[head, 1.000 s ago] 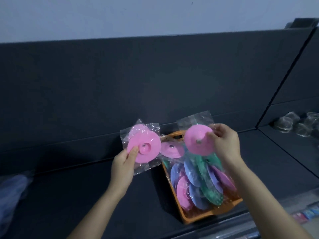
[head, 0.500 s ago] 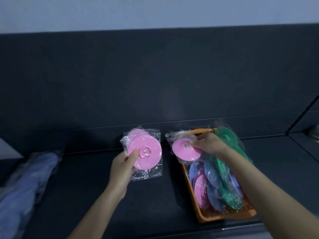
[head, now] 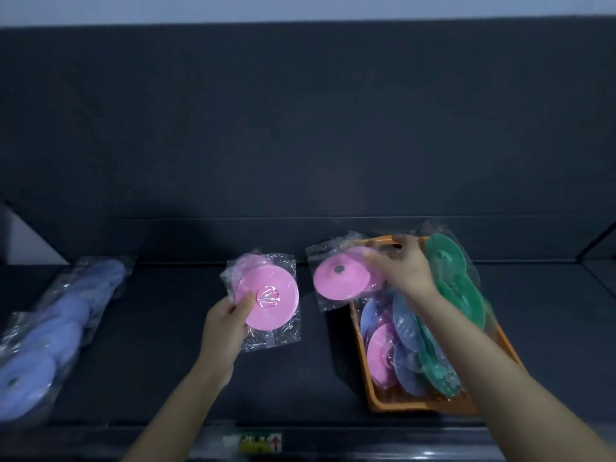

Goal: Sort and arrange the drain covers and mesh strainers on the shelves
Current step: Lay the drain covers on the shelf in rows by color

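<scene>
Since a second ago the right hand [head: 405, 271] has carried its bagged pink cover [head: 340, 283] down and leftward, from above the orange basket [head: 416, 408] to the basket's far left corner. The left hand [head: 226, 325] has kept its place.

The right fingers [head: 383, 261] are curled over the cover's right edge and pinch it through the clear wrap, so the packet sticks out past the basket's left wall. Whether its lower corner touches the shelf [head: 150, 345] is hard to tell in this dim light.

The left hand grips a second pink packet [head: 270, 295] by its lower left edge, with the thumb on the face of the disc. Another pink disc seems to sit behind the front one in the same wrap. The two packets are near one another but apart.

Standing on edge inside the basket are green covers [head: 460, 288] along the right, blue covers [head: 405, 325] in the middle and one pink disc [head: 381, 355] toward the left. A row of bagged blue covers [head: 50, 331] lies at the shelf's left end, well apart from both hands. A label with a red arrow [head: 261, 443] sits on the shelf's front lip.
</scene>
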Demonstrator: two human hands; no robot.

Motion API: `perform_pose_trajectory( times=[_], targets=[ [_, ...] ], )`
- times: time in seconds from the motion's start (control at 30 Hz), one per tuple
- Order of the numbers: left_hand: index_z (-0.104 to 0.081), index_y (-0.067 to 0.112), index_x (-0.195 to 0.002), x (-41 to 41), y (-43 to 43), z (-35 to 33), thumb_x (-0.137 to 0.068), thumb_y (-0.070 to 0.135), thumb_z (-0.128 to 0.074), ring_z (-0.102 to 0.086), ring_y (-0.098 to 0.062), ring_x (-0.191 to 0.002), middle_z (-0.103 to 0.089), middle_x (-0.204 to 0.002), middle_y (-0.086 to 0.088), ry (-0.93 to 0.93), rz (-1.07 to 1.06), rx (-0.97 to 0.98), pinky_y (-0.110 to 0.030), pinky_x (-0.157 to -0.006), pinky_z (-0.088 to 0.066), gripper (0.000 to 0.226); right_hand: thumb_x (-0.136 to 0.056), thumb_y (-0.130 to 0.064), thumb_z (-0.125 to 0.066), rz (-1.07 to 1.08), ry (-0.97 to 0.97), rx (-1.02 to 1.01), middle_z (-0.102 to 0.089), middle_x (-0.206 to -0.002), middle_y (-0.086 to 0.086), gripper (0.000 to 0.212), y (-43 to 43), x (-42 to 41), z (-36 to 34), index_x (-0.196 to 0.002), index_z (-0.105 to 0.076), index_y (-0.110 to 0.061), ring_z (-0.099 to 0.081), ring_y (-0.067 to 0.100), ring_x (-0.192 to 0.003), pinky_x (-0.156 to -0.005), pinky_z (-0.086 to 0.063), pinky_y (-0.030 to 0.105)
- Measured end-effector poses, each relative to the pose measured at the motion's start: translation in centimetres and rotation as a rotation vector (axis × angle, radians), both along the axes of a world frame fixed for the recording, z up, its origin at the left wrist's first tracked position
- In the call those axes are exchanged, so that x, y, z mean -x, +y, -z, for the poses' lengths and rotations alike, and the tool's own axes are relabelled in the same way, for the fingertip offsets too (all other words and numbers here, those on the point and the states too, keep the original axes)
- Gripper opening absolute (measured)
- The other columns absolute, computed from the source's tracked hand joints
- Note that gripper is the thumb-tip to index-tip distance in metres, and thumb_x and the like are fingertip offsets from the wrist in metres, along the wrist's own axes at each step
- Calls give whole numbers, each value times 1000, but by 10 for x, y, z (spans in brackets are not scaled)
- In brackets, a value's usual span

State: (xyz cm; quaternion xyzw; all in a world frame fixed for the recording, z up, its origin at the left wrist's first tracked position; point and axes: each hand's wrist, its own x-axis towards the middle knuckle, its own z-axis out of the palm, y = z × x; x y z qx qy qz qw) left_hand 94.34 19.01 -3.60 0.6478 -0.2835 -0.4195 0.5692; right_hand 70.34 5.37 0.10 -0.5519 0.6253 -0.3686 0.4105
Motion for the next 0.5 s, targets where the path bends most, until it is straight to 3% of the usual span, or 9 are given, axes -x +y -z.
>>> perform_pose_trajectory(
  times=[0.07,0.13,0.27,0.33,0.43,0.5],
  targets=[
    [-66,4,-92,2,4,5,-93,26,-57,-48,-22,-80,-59,-85,-10,-12,-17,-19,-39,-73,-37,24,-60,-32,-88,-77,66,-46,-60,-112,-1,91,3,-7,1,-134,-38,-15,-62,20,-97,-85,-55,41],
    [-64,-2,-94,4,9,10,-93,28,-57,-45,-21,-79,-56,-84,-9,-24,-39,-38,-38,-72,-35,30,-60,-18,-89,-81,47,-55,-60,-116,1,97,4,-12,4,-140,-34,-16,-61,23,-99,-86,-54,44],
    [-64,0,-94,-2,16,18,-93,29,-58,-47,-20,-77,-57,-82,-8,-39,-57,-70,-35,-71,-37,30,-63,-6,-86,-15,-80,-54,-65,-94,3,99,7,-18,3,-144,-30,-22,-66,23,-88,-81,-56,45],
    [-67,6,-91,-9,17,17,-93,28,-57,-51,-19,-77,-62,-83,-7,-39,-49,-68,-34,-70,-40,24,-62,-4,-85,7,-129,-37,-64,-89,1,88,11,-24,-1,-137,-42,-19,-65,20,-83,-78,-56,42],
    [-68,12,-90,-25,15,12,-95,25,-55,-59,-20,-83,-69,-91,-10,-16,-29,-50,-36,-74,-45,18,-62,1,-83,25,-210,-5,-64,-84,-2,55,18,-40,-8,-110,-61,-15,-63,13,-73,-68,-56,33],
    [-67,14,-93,-39,14,12,-96,25,-51,-61,-22,-86,-70,-97,-11,-13,-9,-55,-36,-74,-48,20,-63,3,-80,10,-215,9,-67,-80,1,37,24,-55,-9,-92,-64,-16,-64,18,-72,-67,-57,36]
  ],
)
